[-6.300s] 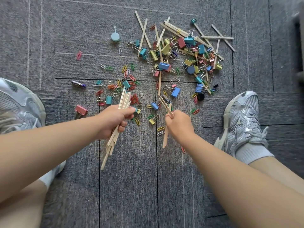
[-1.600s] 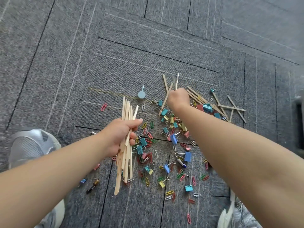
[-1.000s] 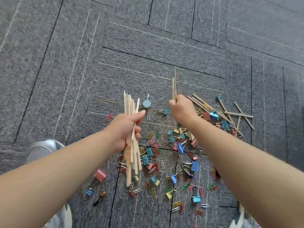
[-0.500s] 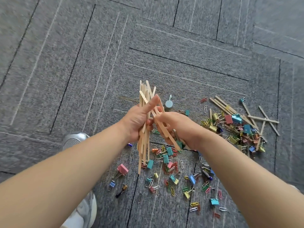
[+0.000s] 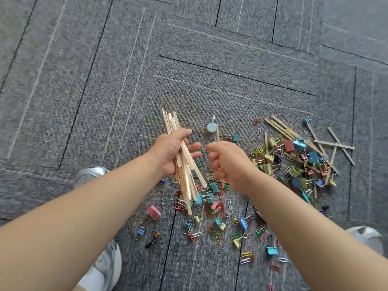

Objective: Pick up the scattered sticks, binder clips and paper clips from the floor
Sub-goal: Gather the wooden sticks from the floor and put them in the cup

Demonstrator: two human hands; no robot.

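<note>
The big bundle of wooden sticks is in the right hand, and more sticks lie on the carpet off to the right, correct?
No. The head view shows the bundle of wooden sticks gripped in the left hand; the right hand seems to hold a single stick. Loose sticks do lie on the carpet to the right.

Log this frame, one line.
left hand: grips stick bundle | right hand: pinches one stick | floor: clips, loose sticks left

Grey carpet tiles (image 5: pixel 84 80); silver sneaker (image 5: pixel 88 175) lower left, second sneaker (image 5: pixel 367 236) lower right; pale-blue round hook (image 5: pixel 211 127).
</note>
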